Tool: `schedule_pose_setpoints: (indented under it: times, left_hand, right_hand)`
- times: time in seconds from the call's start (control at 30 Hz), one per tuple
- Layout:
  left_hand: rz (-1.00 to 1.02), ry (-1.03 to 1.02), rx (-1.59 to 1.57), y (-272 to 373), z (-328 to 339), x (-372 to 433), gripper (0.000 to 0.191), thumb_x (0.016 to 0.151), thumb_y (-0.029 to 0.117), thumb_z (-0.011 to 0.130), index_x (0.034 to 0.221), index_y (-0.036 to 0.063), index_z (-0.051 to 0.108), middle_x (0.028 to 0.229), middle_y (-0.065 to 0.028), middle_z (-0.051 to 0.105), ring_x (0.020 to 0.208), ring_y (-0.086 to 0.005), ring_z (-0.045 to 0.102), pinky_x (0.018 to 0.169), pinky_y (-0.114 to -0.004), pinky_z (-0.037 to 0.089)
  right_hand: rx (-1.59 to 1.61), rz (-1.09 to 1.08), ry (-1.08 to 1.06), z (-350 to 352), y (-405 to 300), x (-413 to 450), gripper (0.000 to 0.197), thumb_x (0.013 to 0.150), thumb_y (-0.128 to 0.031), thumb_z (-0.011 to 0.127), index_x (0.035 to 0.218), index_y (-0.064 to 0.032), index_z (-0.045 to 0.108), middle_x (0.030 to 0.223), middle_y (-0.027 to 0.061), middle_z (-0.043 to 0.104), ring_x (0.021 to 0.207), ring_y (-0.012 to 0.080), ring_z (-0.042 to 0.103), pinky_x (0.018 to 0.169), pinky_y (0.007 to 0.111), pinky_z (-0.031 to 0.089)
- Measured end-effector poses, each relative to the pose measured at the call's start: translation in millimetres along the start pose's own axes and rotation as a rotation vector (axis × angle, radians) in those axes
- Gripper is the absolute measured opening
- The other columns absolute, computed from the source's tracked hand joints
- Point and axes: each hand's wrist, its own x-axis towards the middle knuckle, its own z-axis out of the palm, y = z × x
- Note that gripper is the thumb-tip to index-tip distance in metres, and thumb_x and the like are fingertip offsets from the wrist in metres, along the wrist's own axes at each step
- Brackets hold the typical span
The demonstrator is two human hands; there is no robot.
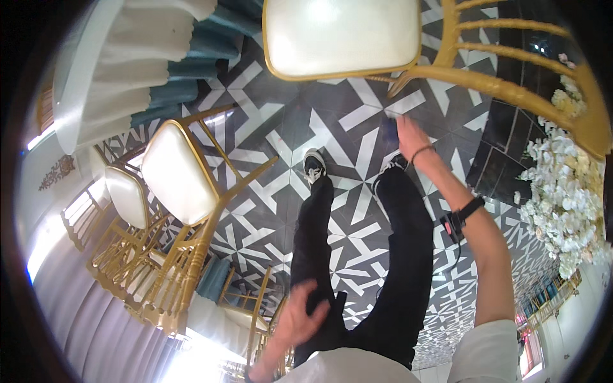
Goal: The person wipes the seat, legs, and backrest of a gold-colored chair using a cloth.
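Note:
My right hand (413,136) reaches forward, low over the tiled floor, past my right shoe. It grips a small dark blue object (391,132), too blurred to name surely. A gold chair with a white padded seat (342,40) stands just ahead of it. My left hand (302,313) hangs in front of my left thigh, blurred, its fingers spread and nothing in it. Both legs are in black trousers (412,230), with a black sneaker (313,165) on the left foot.
Gold chairs with white seats (179,172) crowd the left side. Beyond them hangs a white and blue ruffled tablecloth (143,52). White artificial flowers (562,201) line the right, beside black tiles (498,124). Patterned grey and white tiles (268,191) cover the floor.

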Motion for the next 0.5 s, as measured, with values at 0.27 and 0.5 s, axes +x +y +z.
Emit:
schedule_pose_setpoints:
  times: [0.27, 0.5]
  left_hand:
    - [-0.314, 0.012, 0.193, 10, 55, -158, 0.074, 0.072, 0.030, 0.078, 0.136, 0.0163, 0.042, 0.140, -0.0198, 0.041, 0.127, -0.0415, 0.042, 0.105, -0.044, 0.040]
    - [-0.089, 0.049, -0.205, -58, 77, -208, 0.061, 0.072, 0.026, 0.079, 0.121, 0.0042, 0.050, 0.120, -0.0224, 0.050, 0.112, -0.0403, 0.052, 0.094, -0.043, 0.044]
  right_hand:
    - [0.173, 0.101, -0.214, -24, 27, -144, 0.041, 0.075, 0.000, 0.061, 0.113, 0.0008, 0.046, 0.107, 0.0248, 0.056, 0.100, 0.0419, 0.058, 0.087, 0.046, 0.049]
    - [0.279, 0.148, -0.341, -70, 6, -178, 0.035, 0.078, -0.001, 0.059, 0.111, 0.0019, 0.048, 0.108, 0.0246, 0.059, 0.104, 0.0402, 0.059, 0.090, 0.045, 0.048]
